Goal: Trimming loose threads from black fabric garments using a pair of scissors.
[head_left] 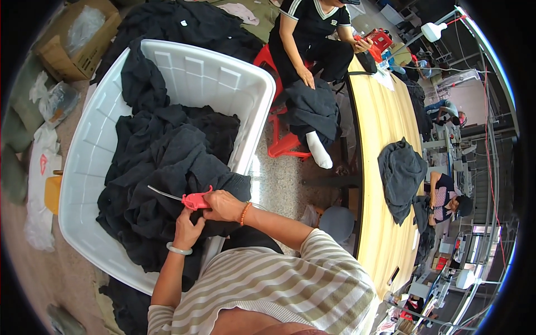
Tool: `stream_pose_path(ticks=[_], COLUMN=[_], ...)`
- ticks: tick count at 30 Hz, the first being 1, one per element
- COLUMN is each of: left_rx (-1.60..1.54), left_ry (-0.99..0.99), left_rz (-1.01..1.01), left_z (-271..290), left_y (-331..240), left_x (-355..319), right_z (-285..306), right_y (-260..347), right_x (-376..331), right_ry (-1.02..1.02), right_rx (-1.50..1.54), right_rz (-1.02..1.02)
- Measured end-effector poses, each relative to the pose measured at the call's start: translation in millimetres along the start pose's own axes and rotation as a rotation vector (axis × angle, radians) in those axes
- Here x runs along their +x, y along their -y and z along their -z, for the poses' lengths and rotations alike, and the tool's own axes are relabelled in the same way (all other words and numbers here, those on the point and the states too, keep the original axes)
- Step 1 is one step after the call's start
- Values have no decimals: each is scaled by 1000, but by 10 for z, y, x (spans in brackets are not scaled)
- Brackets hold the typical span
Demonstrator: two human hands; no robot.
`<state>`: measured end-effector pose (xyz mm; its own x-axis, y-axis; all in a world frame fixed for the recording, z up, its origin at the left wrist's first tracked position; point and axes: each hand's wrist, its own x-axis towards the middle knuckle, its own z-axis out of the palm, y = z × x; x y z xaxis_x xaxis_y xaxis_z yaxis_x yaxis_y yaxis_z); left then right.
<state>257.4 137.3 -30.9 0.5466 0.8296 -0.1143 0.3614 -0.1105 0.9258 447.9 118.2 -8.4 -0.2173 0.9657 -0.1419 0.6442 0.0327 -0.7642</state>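
My right hand (224,206) is closed around a red-handled tool (195,201) above the dark clothes. A long, thin, pale, slightly curved piece (163,192) sticks out of it to the left; I cannot make out its exact kind. Just below it, my left hand (187,230) has its fingertips against the underside of the red part, thumb and fingers bent. Under both hands lies a heap of black garments (173,148), filling much of a big white plastic tub (259,84). Part of the cloth drapes over the tub's near right side.
A cardboard box (75,42) and plastic bags (56,103) lie left of the tub. Beyond it, more dark cloth (190,28) is spread. A person (312,39) sits on a red stool (287,145) to the right, beside a long wooden table (371,167) with a dark garment (402,178).
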Motion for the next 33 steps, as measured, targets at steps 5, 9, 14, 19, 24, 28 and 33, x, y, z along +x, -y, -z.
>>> stream_pose_path(ticks=[5, 9, 14, 19, 24, 28, 33], left_rx=[137, 202, 221, 211, 167, -31, 193], left_ry=[-55, -61, -25, -7, -32, -8, 21], left_rz=[-41, -92, -9, -9, -70, 117, 319], left_z=[25, -17, -76, -100, -12, 413, 785], left_y=[-132, -44, 112, 292, 319, 49, 589], left_x=[94, 115, 102, 67, 94, -48, -537], right_z=[57, 52, -116, -267, -123, 63, -80], right_y=[9, -53, -180, -225, -114, 95, 86], right_x=[32, 26, -25, -69, -27, -140, -339], right_ry=[28, 101, 100, -34, -15, -20, -4], right_rx=[-35, -45, -73, -83, -95, -153, -85], right_rz=[26, 71, 76, 129, 130, -38, -8])
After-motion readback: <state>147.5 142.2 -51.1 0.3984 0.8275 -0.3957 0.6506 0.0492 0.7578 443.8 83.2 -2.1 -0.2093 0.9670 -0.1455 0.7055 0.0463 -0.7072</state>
